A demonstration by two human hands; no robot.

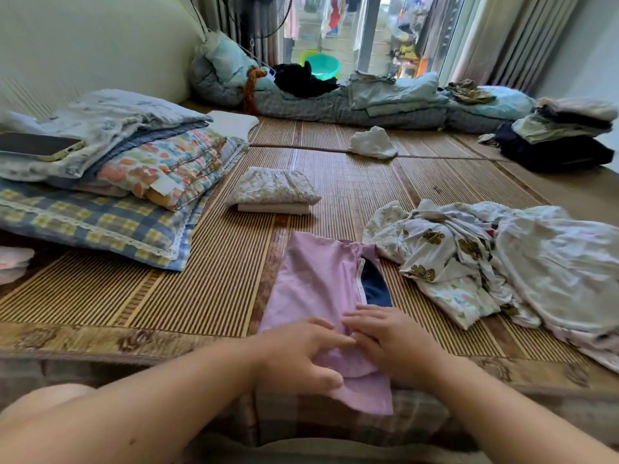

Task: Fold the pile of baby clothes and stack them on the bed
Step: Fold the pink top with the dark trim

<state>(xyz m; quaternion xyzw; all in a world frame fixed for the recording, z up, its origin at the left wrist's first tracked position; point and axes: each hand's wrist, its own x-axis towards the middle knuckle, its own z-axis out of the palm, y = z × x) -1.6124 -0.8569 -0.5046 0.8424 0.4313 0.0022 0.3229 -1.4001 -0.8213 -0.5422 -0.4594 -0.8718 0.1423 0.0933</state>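
My lilac garment (311,279) lies flat at the near edge of the bed, its hem hanging over that edge, with a strip of navy fabric (375,286) showing along its right side. My left hand (301,353) pinches the lilac cloth between thumb and curled fingers. My right hand (392,339) lies flat on it just beside, fingers straight and pressing down. I judge this to be an early fold, since the piece is laid out long and not yet a neat packet.

Little is done so far. A small folded stack (273,192) sits near the middle of the bed, a floral piece on top of a pale one. To my right, towards the right edge, the pile of baby clothes (469,262) is a crumpled heap of pale prints, so most of the work remains.

The surface is a striped bamboo mat (207,262) with a patterned border. At the left edge, pillows and folded quilts (134,169) are stacked, with a phone (37,144) on top. A small white cloth (371,142) lies farther back. Dark folded clothes (562,135) sit at the far right corner. Rolled bedding (335,102) runs along the far edge. Beyond it stand a glass door, a green basin (323,67) and curtains (522,38).
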